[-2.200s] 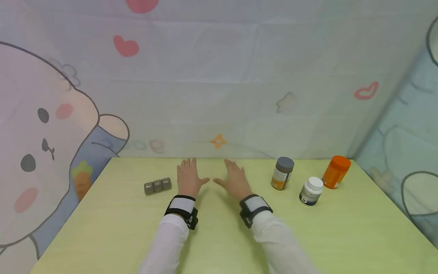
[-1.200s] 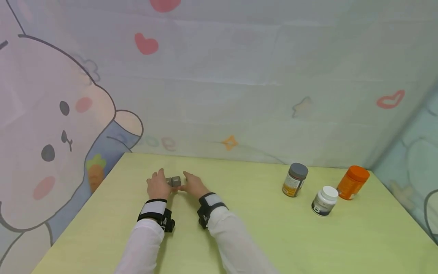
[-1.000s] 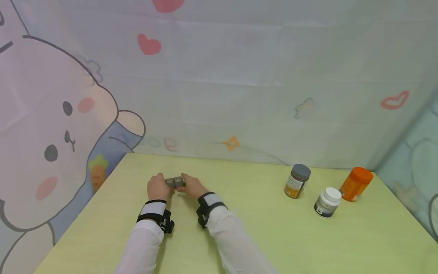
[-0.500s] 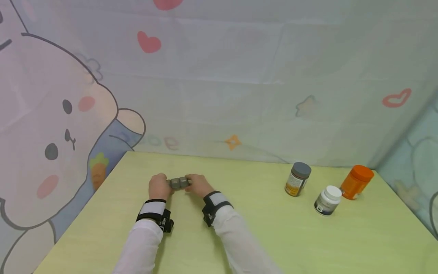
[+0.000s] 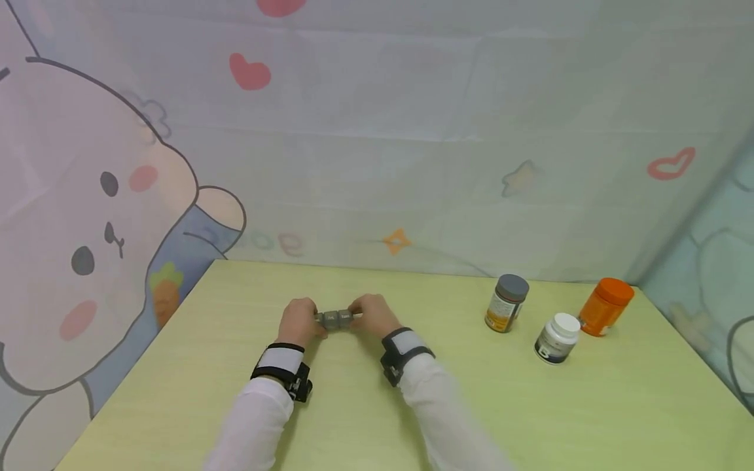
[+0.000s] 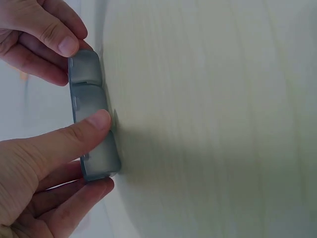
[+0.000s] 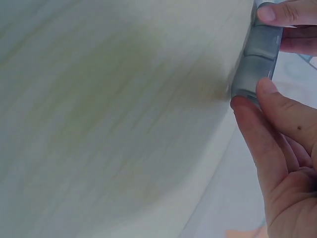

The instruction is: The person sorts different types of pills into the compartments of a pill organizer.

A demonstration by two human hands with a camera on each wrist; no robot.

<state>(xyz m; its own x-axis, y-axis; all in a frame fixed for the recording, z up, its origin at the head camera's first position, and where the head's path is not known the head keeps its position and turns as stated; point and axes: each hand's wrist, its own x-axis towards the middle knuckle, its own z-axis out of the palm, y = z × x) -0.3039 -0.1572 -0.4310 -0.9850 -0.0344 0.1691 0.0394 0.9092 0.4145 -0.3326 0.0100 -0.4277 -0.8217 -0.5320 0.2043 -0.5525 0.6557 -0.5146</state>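
Note:
A grey pill box with three lidded compartments in a row is held between both hands, near the middle of the table. My left hand grips its left end; in the left wrist view the thumb lies across one end compartment and fingers curl beneath. At the opposite end, my right hand pinches the box between thumb and fingers. Small printing on the lids is too small to read. The lids look closed. Whether the box touches the table is hard to tell.
On the right of the pale yellow-green table stand a brown bottle with a grey cap, a white-capped bottle and an orange jar. A printed cloth hangs behind the table's far edge.
Both hands first hovered apart, then reached left and took hold of the pill box. Since then they have carried it right, toward the table's middle. The bottles stay where they stood.

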